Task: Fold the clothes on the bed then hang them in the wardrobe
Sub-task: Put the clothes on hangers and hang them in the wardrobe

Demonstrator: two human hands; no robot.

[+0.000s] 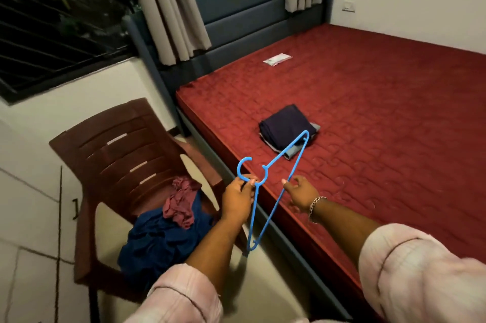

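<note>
A blue plastic hanger (294, 162) hangs in the air over the bed's near edge. My left hand (238, 197) grips it at the neck, just below the hook. My right hand (299, 193) pinches its bottom bar between thumb and fingers. A small stack of folded clothes (285, 125), dark navy on top with grey beneath, lies on the red mattress (381, 117) beyond the hanger. Unfolded clothes, a blue garment (160, 241) with a maroon one (181, 200) on top, are heaped on the brown plastic chair (123, 143) to the left.
The chair stands between the bed and the white wall under a barred window (52, 27). Grey curtains (168, 6) hang by the blue headboard (242, 14). A small white packet (277, 59) lies near the head of the bed. Pale floor shows between chair and bed.
</note>
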